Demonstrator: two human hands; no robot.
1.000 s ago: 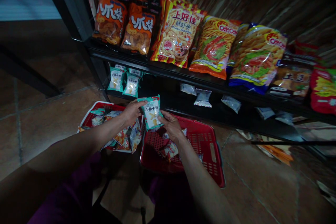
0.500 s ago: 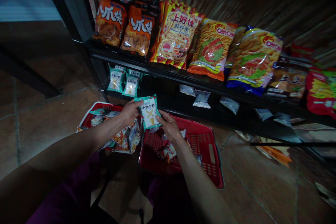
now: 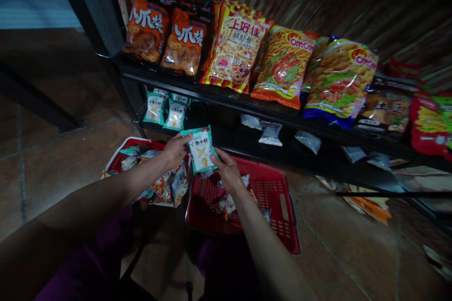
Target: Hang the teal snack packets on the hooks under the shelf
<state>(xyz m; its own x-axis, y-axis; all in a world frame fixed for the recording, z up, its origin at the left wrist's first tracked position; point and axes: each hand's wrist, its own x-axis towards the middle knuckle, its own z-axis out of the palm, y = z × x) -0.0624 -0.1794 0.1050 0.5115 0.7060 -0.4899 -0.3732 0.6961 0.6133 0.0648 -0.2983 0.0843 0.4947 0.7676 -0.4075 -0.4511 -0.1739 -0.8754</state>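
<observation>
A teal and white snack bag (image 3: 201,151) is held between my two hands, its printed front facing up at me. My left hand (image 3: 176,149) pinches its upper left side. My right hand (image 3: 228,168) grips the lower right edge, fingers partly hidden behind the bag. Below the left forearm sits a red basket with a white rim (image 3: 118,148), full of mixed snack packets. Under the right hand is a second red basket (image 3: 278,197) with a few packets inside. Matching teal bags (image 3: 175,112) stand on the lower shelf, just beyond my left hand.
The black upper shelf (image 3: 212,88) carries orange bags (image 3: 183,40), prawn cracker bags (image 3: 235,49) and other large snack bags. Several small silvery packets (image 3: 271,134) lie on the lower shelf. A black metal post (image 3: 93,14) rises at the left. Papers (image 3: 367,202) lie on the tiled floor at right.
Almost nothing differs. The view has shifted very slightly, and both hands keep the same hold on the teal snack bag.
</observation>
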